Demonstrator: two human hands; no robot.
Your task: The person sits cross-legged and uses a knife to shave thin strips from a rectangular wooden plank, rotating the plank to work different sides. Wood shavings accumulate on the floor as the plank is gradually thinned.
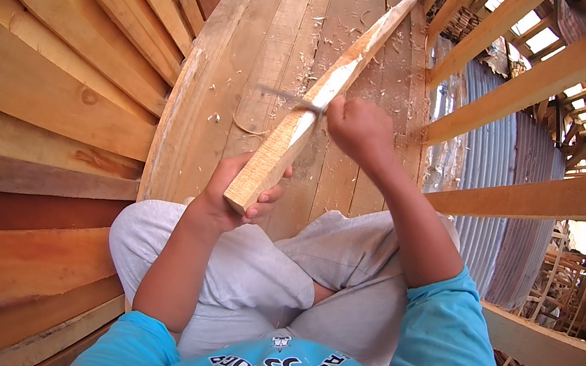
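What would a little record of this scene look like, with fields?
Left hand: holds the beam at its near end
Right hand: closed on the blade
Blade position: across the beam, somewhat blurred
Floor: wooden, with scattered shavings
Left side: boards
Right side: corrugated sheets beyond beams

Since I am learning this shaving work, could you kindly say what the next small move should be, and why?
Probably a short stroke of the bladed tool along the wooden piece: the right hand holds the tool across it, the left hand grips its near end, and pale shavings lie on the planks.
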